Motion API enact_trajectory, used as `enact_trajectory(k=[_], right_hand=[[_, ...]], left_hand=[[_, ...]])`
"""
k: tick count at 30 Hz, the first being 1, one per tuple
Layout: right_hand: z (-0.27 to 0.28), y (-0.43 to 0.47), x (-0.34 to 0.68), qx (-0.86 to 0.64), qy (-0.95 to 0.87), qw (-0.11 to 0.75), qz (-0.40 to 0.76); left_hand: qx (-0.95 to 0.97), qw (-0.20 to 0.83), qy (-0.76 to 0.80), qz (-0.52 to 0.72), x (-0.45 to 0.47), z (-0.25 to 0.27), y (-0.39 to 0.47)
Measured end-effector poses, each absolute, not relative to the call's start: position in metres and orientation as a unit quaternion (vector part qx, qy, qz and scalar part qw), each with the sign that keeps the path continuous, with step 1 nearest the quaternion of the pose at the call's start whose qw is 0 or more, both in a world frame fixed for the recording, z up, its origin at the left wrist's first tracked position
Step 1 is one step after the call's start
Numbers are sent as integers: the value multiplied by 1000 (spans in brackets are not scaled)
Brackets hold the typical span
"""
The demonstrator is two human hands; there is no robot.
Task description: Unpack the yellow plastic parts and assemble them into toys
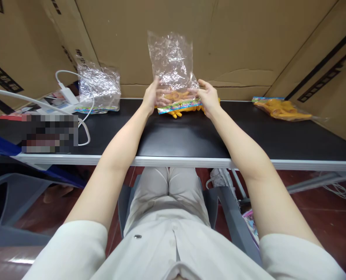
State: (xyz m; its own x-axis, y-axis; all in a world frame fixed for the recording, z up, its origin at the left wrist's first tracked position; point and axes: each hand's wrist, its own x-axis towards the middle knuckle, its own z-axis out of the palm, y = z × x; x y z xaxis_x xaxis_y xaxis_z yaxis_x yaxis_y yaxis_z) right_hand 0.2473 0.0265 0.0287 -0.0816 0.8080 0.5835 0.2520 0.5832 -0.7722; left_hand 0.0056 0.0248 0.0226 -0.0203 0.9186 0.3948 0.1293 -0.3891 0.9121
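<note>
A clear plastic bag (173, 58) stands upright over the table, with a colourful printed strip along its lower edge. My left hand (152, 96) grips the bag's left side, and some of its fingers show through the film. On the opposite side my right hand (208, 97) is closed on the bag near its right edge. Orange-yellow pieces (177, 114), their kind unclear, lie on the table behind and below the bag. The bag partly covers them, and I cannot tell whether any are inside it.
At the right lies a bag of orange-yellow pieces (280, 108). Clear plastic bags (100, 87) are stacked at the left, near a white cable (87, 116) with a plug (69, 95). Cardboard (243, 39) walls the back of the black table (173, 140).
</note>
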Motion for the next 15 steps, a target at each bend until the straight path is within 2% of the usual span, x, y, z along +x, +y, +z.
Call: enact_trajectory(k=[5, 12, 15], right_hand=[[28, 16, 245, -383, -660, 545, 348], [24, 24, 253, -368, -615, 579, 390], [22, 25, 253, -384, -608, 577, 387]], left_hand=[[601, 299, 431, 602, 20, 17, 24], [622, 274, 415, 605, 22, 14, 26], [599, 303, 412, 616, 24, 14, 24]])
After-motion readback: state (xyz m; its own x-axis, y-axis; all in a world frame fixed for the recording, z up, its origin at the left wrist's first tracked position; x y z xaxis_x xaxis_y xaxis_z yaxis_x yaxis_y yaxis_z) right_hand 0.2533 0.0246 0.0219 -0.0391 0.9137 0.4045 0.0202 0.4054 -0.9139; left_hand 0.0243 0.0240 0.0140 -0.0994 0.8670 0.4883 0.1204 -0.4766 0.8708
